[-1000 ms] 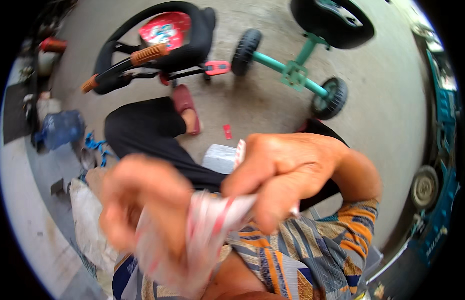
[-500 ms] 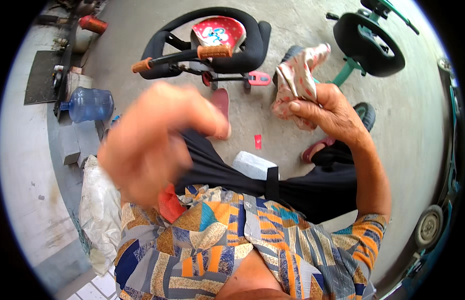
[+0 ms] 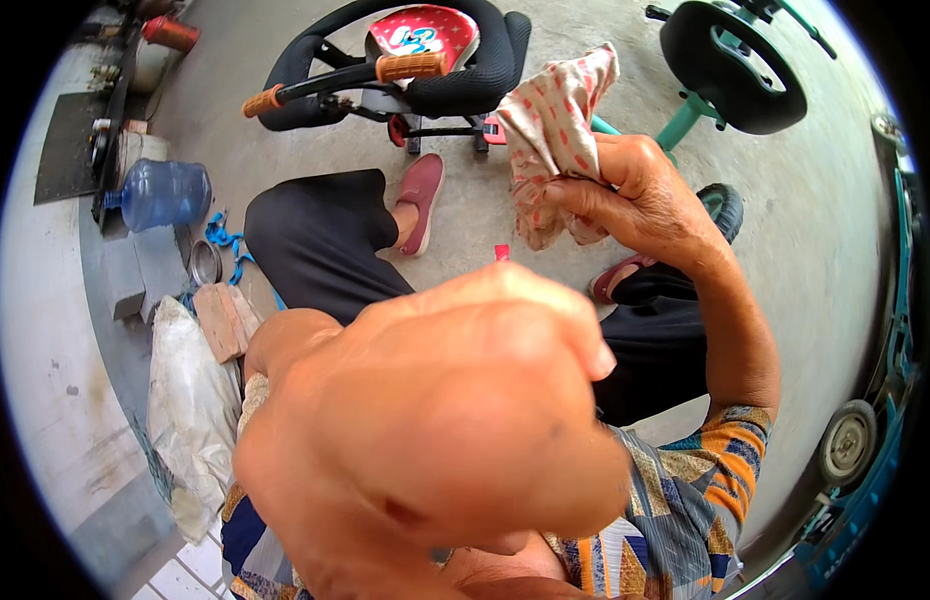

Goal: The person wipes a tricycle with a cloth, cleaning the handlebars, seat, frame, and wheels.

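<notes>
Pinched between the thumb and fingers of my right hand [image 3: 650,200] is a crumpled off-white cloth [image 3: 555,140] with pinkish-red marks. Its loose part stands up above the grip and hangs down beside it. Very close to the camera, my left hand [image 3: 435,400] fills the lower middle, in front of my patterned shirt [image 3: 675,500]. Its fingers are curled in; whatever they hold, if anything, is hidden. My knees in black trousers [image 3: 315,235] are apart, and a pink shoe [image 3: 420,205] shows on the floor.
Ahead stands a child's ride-on [image 3: 385,75] with orange handgrips and a red seat. A green-framed one [image 3: 735,70] is at the far right. A blue water jug [image 3: 165,195], bricks [image 3: 225,320] and a white sack [image 3: 190,410] line the left. A wheel [image 3: 847,440] shows at the right edge.
My left hand has swung rightward and closer to the camera, now covering the white block and much of my shirt. The cloth, still in my right hand, has shifted slightly left and spread wider.
</notes>
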{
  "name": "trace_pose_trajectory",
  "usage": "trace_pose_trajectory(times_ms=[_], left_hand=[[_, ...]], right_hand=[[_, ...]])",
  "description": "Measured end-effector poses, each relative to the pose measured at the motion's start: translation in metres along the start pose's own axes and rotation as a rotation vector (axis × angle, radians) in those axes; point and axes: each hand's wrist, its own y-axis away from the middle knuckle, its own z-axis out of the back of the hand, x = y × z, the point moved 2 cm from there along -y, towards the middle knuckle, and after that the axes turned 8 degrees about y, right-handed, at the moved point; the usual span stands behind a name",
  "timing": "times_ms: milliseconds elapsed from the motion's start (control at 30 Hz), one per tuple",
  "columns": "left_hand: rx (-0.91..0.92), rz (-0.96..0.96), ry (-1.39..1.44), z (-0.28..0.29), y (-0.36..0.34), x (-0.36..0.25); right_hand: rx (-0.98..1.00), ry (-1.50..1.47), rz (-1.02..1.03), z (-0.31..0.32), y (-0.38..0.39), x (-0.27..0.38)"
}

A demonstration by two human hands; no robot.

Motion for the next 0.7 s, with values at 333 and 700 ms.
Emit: trace_pose_trajectory(times_ms=[333,700], left_hand=[[-0.082,-0.073,-0.042,-0.012,0.014,-0.021],[-0.906,0.014,0.310,0.148,0.103,0.018]], right_hand=[[0.102,-0.052,-0.094,-0.009,-0.008,0.005],[0.010,-0.264,-0.234,0.001,-0.017,-0.006]])
